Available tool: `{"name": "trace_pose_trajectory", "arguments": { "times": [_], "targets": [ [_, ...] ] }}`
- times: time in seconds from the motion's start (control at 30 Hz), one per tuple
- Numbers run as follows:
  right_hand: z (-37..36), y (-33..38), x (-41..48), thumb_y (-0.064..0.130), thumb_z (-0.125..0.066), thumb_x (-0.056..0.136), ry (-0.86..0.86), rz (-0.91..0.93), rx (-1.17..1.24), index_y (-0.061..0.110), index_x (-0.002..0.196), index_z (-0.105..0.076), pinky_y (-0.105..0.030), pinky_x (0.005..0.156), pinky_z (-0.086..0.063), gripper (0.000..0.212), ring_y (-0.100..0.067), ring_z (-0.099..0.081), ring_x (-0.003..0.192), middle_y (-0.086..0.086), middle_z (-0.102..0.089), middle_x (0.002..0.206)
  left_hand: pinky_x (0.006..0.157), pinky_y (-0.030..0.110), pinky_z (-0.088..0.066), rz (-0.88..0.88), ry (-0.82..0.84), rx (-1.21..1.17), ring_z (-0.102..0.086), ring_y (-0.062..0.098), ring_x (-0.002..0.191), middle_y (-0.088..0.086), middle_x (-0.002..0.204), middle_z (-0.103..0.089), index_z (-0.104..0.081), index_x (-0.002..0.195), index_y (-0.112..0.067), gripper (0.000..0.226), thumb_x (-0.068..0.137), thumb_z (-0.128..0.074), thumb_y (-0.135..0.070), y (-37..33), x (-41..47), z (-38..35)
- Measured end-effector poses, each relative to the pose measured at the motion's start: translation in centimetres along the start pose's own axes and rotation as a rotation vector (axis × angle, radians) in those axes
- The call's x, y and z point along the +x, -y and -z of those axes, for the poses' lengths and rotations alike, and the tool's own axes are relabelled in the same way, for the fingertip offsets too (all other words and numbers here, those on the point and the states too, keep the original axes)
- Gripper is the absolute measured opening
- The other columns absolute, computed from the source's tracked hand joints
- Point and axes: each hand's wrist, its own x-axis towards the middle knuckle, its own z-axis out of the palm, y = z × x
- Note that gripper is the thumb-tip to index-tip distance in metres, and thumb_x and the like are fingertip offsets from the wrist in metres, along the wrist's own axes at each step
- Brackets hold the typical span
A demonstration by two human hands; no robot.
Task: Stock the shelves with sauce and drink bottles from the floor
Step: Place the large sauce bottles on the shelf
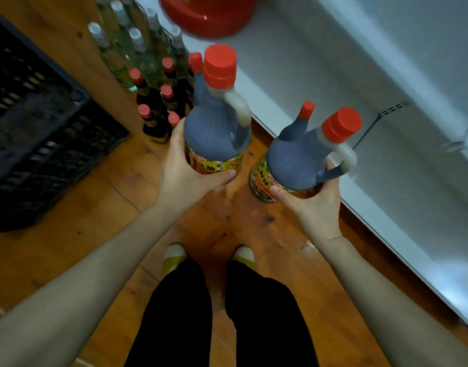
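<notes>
Sauce bottles hung above the floor (pixel 108 207), the left bottle (pixel 217 128) gripped round its label by my left hand (pixel 185 170), the right bottle (pixel 299 160) by my right hand (pixel 313 207), so I judged myself mid-carry, needing next to stand both upright on the white shelf (pixel 320 75) alongside.

Upright, dark, red-capped, held: left sauce jug (pixel 216 131), right sauce jug (pixel 297 162).
</notes>
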Motion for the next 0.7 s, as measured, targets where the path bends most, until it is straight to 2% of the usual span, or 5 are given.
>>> {"name": "trace_pose_trajectory", "arguments": {
  "times": [0.17, 0.27, 0.43, 0.57, 0.7],
  "targets": [
    [5.3, 13.8, -2.6, 0.040, -0.085, 0.053, 0.026, 0.054, 0.036, 0.023, 0.128, -0.040, -0.023, 0.093, -0.049, 0.090, 0.000, -0.054, 0.112, 0.013, -0.056, 0.121, 0.092, 0.000, -0.032, -0.054, -0.101, 0.020, -0.033, -0.013, 0.115, -0.019, 0.128, -0.037, -0.026, 0.141, -0.023, 0.104, 0.057, -0.087, -0.024, -13.1, -2.1, 6.0],
    [8.5, 22.0, -3.7, 0.045, -0.081, 0.051, 0.022, 0.106, 0.051, 0.022, 0.129, -0.041, -0.037, 0.095, -0.050, 0.090, -0.007, -0.055, 0.115, 0.007, -0.056, 0.125, 0.094, 0.005, -0.033, -0.104, -0.130, 0.015, -0.035, -0.009, 0.119, -0.024, 0.127, -0.038, -0.026, 0.141, -0.024, 0.106, 0.055, -0.088, -0.029, -20.9, -2.9, 9.8],
    [13.3, 34.0, -4.9, 0.032, -0.086, 0.054, 0.007, 0.239, 0.061, 0.032, 0.122, -0.038, -0.003, 0.081, -0.044, 0.083, 0.003, -0.053, 0.106, 0.024, -0.050, 0.115, 0.080, -0.009, -0.029, -0.222, -0.158, -0.016, -0.035, -0.015, 0.109, -0.036, 0.114, -0.035, -0.028, 0.140, -0.025, 0.103, 0.056, -0.086, -0.025, -32.5, -3.1, 15.3],
    [16.5, 41.9, -5.6, 0.024, -0.088, 0.055, 0.005, 0.345, 0.085, 0.034, 0.122, -0.040, -0.001, 0.078, -0.044, 0.083, 0.013, -0.049, 0.102, 0.023, -0.051, 0.115, 0.089, 0.011, -0.036, -0.315, -0.177, -0.036, -0.040, -0.006, 0.113, -0.031, 0.117, -0.040, -0.027, 0.138, -0.034, 0.103, 0.054, -0.087, -0.028, -40.4, -2.9, 19.1],
    [19.0, 48.0, -6.5, 0.020, -0.085, 0.055, -0.030, 0.457, 0.129, 0.050, 0.110, -0.034, -0.002, 0.079, -0.045, 0.081, 0.015, -0.051, 0.101, 0.029, -0.047, 0.114, 0.088, 0.019, -0.040, -0.415, -0.174, -0.056, -0.044, -0.002, 0.114, -0.038, 0.113, -0.039, -0.029, 0.136, -0.036, 0.101, 0.054, -0.087, -0.026, -46.3, -2.6, 21.6]
  ]
}}
